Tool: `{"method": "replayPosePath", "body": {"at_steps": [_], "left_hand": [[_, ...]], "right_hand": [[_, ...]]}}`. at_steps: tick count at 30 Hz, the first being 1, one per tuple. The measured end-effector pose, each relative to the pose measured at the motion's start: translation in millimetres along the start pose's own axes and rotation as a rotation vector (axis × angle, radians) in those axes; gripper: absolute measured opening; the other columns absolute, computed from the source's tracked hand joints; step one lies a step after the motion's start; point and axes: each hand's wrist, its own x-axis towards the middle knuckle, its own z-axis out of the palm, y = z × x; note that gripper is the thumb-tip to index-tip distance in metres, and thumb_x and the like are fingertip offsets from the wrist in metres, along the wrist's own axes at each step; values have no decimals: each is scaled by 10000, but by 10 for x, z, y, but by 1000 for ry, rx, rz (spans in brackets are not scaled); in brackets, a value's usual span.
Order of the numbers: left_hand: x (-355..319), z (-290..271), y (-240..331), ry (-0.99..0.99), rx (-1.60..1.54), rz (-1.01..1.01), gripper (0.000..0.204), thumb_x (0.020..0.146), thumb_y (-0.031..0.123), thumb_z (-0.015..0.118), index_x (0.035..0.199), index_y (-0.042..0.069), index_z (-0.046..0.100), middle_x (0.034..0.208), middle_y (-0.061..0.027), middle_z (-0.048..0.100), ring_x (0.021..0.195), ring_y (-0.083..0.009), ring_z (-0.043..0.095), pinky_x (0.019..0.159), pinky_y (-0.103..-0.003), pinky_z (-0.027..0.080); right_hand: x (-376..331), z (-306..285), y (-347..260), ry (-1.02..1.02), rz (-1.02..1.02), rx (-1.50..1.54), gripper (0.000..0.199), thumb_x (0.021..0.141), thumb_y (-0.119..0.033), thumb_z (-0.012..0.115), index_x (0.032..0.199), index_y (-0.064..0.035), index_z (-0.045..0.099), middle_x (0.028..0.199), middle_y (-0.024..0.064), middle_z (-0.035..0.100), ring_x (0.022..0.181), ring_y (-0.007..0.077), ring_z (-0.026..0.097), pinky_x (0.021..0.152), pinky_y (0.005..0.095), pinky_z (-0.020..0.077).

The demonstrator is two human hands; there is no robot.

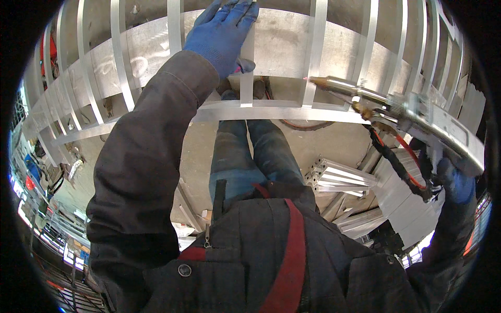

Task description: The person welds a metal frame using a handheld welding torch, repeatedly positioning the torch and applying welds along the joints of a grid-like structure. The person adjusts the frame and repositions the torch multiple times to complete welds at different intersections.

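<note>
My left hand [224, 34], in a blue glove, lies against an upright bar [247, 86] of a silver metal railing. Its fingers stretch toward the top edge of the picture, and the thumb touches the bar's lower part. At the right, my right hand [456, 180], also gloved in blue, holds a welding gun [417, 112] with a silver body and a brass-coloured nozzle. That nozzle points left at another upright bar [315, 57], where a small reddish spot shows near the tip. The gun partly hides my right fingers. The railing's long cross rail [282, 113] runs just below the nozzle.
Black and red hoses [396, 161] hang under the gun. On the floor at the right lie stacked metal profiles [342, 177] and grey sheets [412, 198]. A wide metal plank [276, 44] runs behind the bars. Assorted tools and cables [52, 177] clutter the left side.
</note>
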Motion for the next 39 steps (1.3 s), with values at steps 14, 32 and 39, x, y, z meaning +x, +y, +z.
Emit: {"method": "replayPosePath", "body": {"at_steps": [14, 32, 39], "left_hand": [[-19, 81, -74, 89, -88, 39, 1218, 732, 535, 842, 1629, -27, 239, 1713, -259, 198, 1597, -346, 221, 1309, -454, 148], [10, 75, -59, 191, -86, 78, 1242, 645, 472, 911, 1587, -65, 306, 1657, -295, 299, 1560, -386, 290, 1291, -464, 221], [-24, 78, -64, 193, -168, 85, 1234, 641, 463, 912, 1578, -76, 317, 1650, -307, 302, 1553, -392, 302, 1288, -459, 231]], "right_hand": [[1204, 707, -1015, -251, -63, -177, 674, 911, -388, 824, 1389, 29, 596, 1229, 241, 698, 1081, 281, 726, 884, 375, 629], [1194, 798, -896, -385, -40, -85, 732, 853, -356, 882, 1425, -18, 574, 1326, 287, 660, 1197, 373, 695, 1016, 467, 591], [1198, 800, -940, -342, -47, -118, 724, 861, -315, 878, 1444, -22, 563, 1324, 272, 669, 1210, 362, 691, 1021, 461, 590]]}}
